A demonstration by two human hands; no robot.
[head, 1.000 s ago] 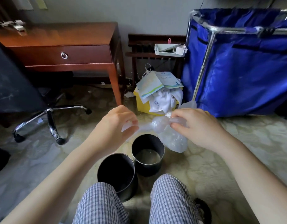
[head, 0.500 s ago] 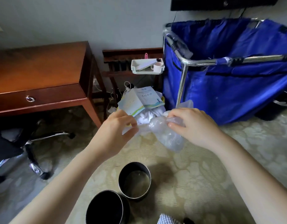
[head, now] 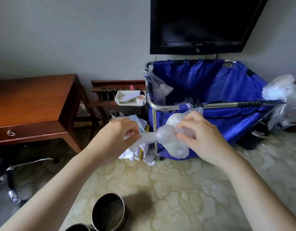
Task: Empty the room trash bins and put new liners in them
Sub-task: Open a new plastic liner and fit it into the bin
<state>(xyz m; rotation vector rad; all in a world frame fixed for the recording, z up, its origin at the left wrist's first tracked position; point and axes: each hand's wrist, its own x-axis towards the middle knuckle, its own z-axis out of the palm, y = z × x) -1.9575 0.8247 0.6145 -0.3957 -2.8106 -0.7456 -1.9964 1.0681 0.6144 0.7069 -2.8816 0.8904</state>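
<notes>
Before the big blue fabric cart (head: 240, 129), a round dark metal bin (head: 109, 212) stands on the patterned carpet (head: 185, 189), looking unlined; a second bin (head: 78, 228) is cut off below. The clear thin plastic liner (head: 164, 135) hangs bunched in mid-air, the left hand (head: 117, 135) pinching its twisted end, the right hand (head: 203, 137) gripping the wad. We judge it featherlight, limp and slippery, best taken at its mouth, which we cannot find.

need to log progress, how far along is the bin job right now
Done: the round dark metal bin on the carpet looks emptied, with no liner; a second dark bin beside it is mostly cut off. In hand: a twisted clear plastic bag, pinched between the left hand and the right hand. Left: no liner shows in either bin, so one goes into each.
</notes>
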